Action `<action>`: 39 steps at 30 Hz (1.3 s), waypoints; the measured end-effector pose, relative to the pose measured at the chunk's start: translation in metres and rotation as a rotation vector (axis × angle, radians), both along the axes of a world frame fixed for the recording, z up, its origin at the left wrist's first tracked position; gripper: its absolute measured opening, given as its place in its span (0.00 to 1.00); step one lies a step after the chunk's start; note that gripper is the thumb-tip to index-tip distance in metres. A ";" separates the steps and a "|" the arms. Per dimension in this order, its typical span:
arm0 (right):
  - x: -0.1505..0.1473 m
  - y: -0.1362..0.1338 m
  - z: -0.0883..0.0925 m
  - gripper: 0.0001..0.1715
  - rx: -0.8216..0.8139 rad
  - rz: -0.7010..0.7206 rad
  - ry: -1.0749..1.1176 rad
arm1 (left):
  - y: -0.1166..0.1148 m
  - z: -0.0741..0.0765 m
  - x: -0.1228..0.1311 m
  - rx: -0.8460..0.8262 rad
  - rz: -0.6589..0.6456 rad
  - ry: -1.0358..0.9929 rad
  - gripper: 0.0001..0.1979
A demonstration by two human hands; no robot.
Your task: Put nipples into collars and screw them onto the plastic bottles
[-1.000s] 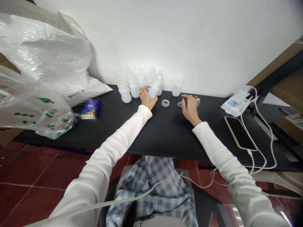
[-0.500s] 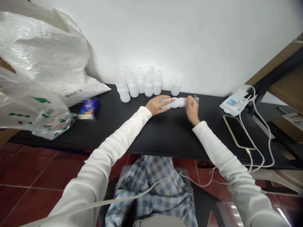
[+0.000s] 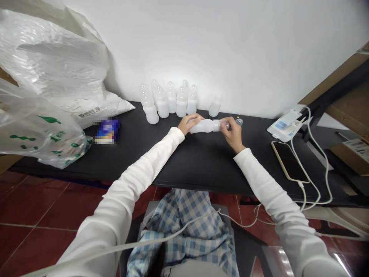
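Lying on its side just above the black table (image 3: 201, 161), a bottle (image 3: 204, 126) is held between both hands, toward the table's far edge at twelve o'clock from the person's lap. The bottle is made of cloudy, translucent white plastic, with a rounded body that narrows to a clearer neck, and its length runs from nine o'clock to three o'clock. Its base end is gripped by the left hand (image 3: 186, 125), whose fingers are curled over the top of the body with the thumb underneath. Its neck end is pinched by the right hand (image 3: 235, 135), whose fingertips are closed together around the clear part there; whether a ring or cap is seated on the neck cannot be told. A small clear piece (image 3: 239, 122) is seen on the table just beyond the right hand, at one o'clock from it. Standing bottles (image 3: 170, 102) of the same cloudy plastic are grouped against the wall at eleven o'clock from the held one, and a lone bottle (image 3: 215, 107) is set apart at one o'clock. A phone (image 3: 289, 161) with a white cable (image 3: 325, 169) is laid at four o'clock, and a blue packet (image 3: 108, 130) and plastic bags (image 3: 43, 127) are found at nine o'clock.
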State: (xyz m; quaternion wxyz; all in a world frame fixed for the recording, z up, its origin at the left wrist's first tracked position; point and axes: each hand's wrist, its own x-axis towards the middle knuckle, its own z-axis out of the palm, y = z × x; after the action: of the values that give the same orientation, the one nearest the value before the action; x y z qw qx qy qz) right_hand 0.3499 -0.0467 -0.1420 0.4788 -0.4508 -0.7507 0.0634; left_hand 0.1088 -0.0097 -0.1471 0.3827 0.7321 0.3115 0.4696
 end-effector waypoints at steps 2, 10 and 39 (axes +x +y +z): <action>0.001 0.000 0.003 0.22 0.062 0.081 -0.158 | 0.006 0.000 -0.004 -0.232 0.013 -0.071 0.32; -0.005 -0.004 0.005 0.24 0.163 0.092 -0.374 | 0.014 -0.001 -0.012 -0.408 0.066 -0.151 0.26; 0.026 0.015 0.002 0.21 0.351 -0.383 -0.179 | 0.027 0.005 0.004 -0.272 0.012 -0.199 0.37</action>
State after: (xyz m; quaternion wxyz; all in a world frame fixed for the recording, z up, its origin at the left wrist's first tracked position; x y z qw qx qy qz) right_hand 0.3758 -0.0321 -0.1397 0.4847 -0.4985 -0.6905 -0.1995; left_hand 0.1124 0.0178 -0.1421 0.5046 0.6215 0.3369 0.4956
